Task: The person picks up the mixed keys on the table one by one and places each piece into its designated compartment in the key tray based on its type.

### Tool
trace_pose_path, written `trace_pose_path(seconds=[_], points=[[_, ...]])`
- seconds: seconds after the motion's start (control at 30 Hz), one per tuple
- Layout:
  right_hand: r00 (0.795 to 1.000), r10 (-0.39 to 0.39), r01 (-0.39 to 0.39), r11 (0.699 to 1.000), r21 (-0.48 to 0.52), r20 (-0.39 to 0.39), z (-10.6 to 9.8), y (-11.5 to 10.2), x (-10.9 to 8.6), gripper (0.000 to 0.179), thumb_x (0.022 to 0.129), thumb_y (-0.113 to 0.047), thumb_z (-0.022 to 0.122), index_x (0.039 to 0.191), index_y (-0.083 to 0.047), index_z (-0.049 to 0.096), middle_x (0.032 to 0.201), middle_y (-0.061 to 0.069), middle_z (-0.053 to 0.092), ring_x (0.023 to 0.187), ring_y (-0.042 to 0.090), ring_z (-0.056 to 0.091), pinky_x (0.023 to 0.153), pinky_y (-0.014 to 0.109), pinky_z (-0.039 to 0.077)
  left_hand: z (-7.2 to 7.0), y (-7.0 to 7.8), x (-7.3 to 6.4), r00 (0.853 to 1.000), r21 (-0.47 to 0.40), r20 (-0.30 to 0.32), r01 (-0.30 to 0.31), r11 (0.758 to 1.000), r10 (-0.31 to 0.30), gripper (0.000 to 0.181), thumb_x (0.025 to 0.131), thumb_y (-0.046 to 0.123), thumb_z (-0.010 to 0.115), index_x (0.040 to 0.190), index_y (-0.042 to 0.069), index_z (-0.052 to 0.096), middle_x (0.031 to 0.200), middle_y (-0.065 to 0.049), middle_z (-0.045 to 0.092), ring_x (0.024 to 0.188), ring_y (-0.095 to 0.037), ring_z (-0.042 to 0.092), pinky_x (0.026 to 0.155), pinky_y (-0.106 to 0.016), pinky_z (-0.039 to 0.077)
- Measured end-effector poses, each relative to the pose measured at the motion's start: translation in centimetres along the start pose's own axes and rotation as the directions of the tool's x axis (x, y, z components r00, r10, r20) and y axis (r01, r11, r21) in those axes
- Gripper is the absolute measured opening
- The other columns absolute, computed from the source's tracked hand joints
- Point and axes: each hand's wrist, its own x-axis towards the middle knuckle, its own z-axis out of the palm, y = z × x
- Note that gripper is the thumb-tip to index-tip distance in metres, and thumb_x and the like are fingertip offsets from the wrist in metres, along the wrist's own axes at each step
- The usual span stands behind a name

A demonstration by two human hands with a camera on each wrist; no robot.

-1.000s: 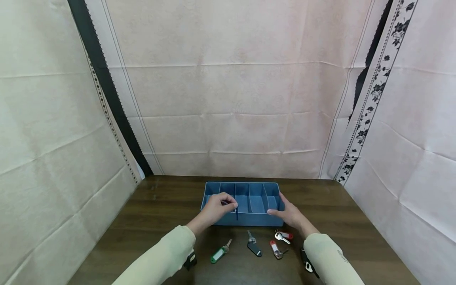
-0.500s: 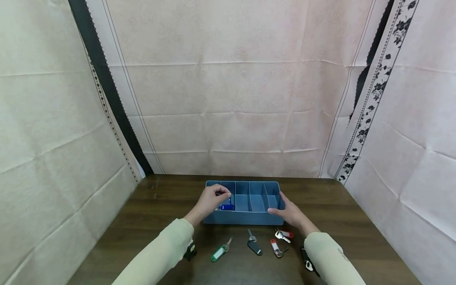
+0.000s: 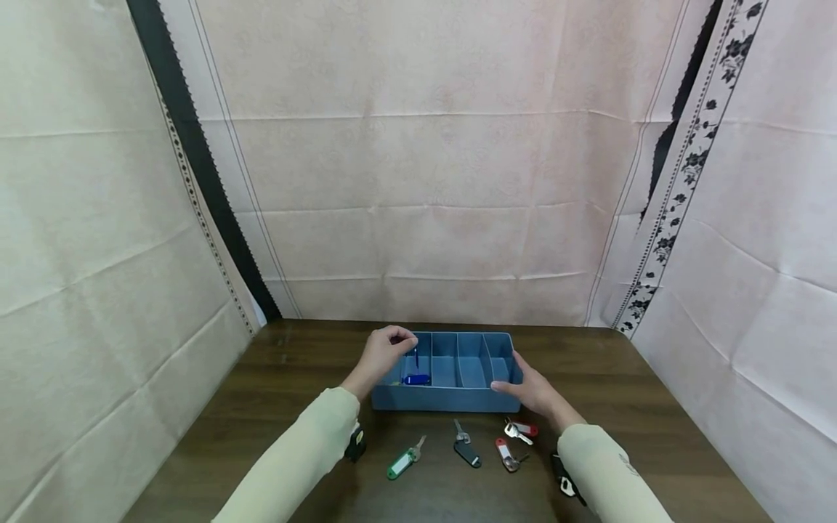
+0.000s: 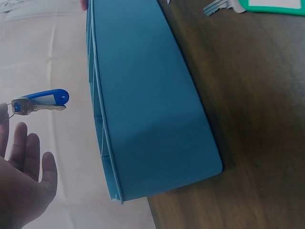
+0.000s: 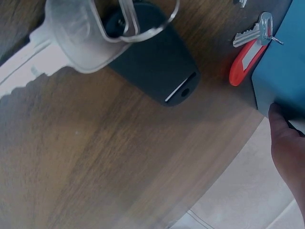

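Observation:
My left hand (image 3: pixel 382 354) pinches the ring of a key with a blue key tag (image 4: pixel 47 98). In the head view this key and tag hang over the left part of a blue compartment box (image 3: pixel 451 399). Another blue key tag (image 3: pixel 416 380) lies in the box below that hand. My right hand (image 3: pixel 532 388) holds the box at its right front corner, thumb on the front side and fingers along the right end. The left wrist view shows the left hand's other fingers spread loosely, apart from the box.
In front of the box lie keys with a green tag (image 3: pixel 400 466), a dark tag (image 3: pixel 467 455) and two red tags (image 3: pixel 503 452). A dark key fob with a key (image 3: pixel 566 485) is beside the right sleeve. Cloth (image 3: pixel 418 181) hangs behind the table (image 3: pixel 314 356).
My left hand has lifted and moved left and back from the front wall with the key, uncovering the blue tag in the box. My right hand stays on the corner.

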Motion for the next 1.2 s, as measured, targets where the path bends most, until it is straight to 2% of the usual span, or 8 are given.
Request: trace_pose_path(seconds=[0.2, 0.43, 0.63, 0.83, 1.2], points=[[1.000, -0.006, 0.006, 1.000, -0.007, -0.001, 0.1, -0.1, -0.1, 0.118, 0.077, -0.068, 0.071, 0.160, -0.015, 0.007, 0.158, 0.030, 0.019, 0.141, 0.055, 0.020, 0.104, 0.073, 0.024, -0.2, -0.2, 1.1, 0.999, -0.018, -0.033, 0.030, 0.999, -0.030, 0.011, 0.095, 0.024, 0.069, 0.097, 0.014, 0.073, 0.104, -0.002, 0.068, 0.093, -0.022, 0.059, 0.084, -0.039, 0.053], [1.000, 0.000, 0.000, 1.000, 0.002, -0.001, 0.0, -0.1, -0.1, 0.115, 0.078, -0.065, 0.072, 0.160, -0.016, 0.008, 0.159, 0.028, 0.018, 0.142, 0.054, 0.020, 0.105, 0.072, 0.023, 0.3, -0.7, 2.3, 0.997, -0.020, -0.067, 0.040, 0.999, -0.042, 0.011, 0.095, 0.022, 0.069, 0.095, 0.012, 0.074, 0.101, -0.002, 0.068, 0.091, -0.019, 0.059, 0.080, -0.037, 0.051], [1.000, -0.011, 0.011, 1.000, 0.005, -0.003, 0.0, -0.3, -0.3, 0.117, 0.077, -0.066, 0.072, 0.160, -0.014, 0.008, 0.159, 0.029, 0.019, 0.141, 0.054, 0.020, 0.105, 0.072, 0.024, 0.8, -1.1, 2.9, 0.994, -0.011, -0.095, 0.055, 0.998, -0.056, 0.013, 0.095, 0.023, 0.069, 0.096, 0.010, 0.074, 0.101, -0.003, 0.068, 0.089, -0.020, 0.059, 0.078, -0.036, 0.051], [1.000, -0.010, 0.010, 1.000, -0.011, 0.000, 0.0, -0.2, -0.3, 0.113, 0.080, -0.064, 0.071, 0.160, -0.012, 0.010, 0.158, 0.030, 0.020, 0.142, 0.053, 0.021, 0.107, 0.070, 0.024, 1.5, -1.2, 3.3, 0.992, 0.015, -0.106, 0.074, 0.997, -0.072, 0.013, 0.095, 0.022, 0.070, 0.097, 0.011, 0.074, 0.100, -0.003, 0.069, 0.088, -0.020, 0.059, 0.078, -0.036, 0.052], [1.000, -0.001, 0.001, 1.000, 0.002, -0.002, -0.1, -0.2, -0.3, 0.115, 0.079, -0.064, 0.072, 0.160, -0.013, 0.010, 0.158, 0.028, 0.021, 0.142, 0.052, 0.021, 0.107, 0.070, 0.024, 2.3, -1.7, 3.7, 0.991, 0.021, -0.104, 0.089, 0.996, -0.086, 0.012, 0.095, 0.020, 0.069, 0.096, 0.010, 0.074, 0.098, -0.004, 0.068, 0.087, -0.022, 0.057, 0.078, -0.036, 0.051]])
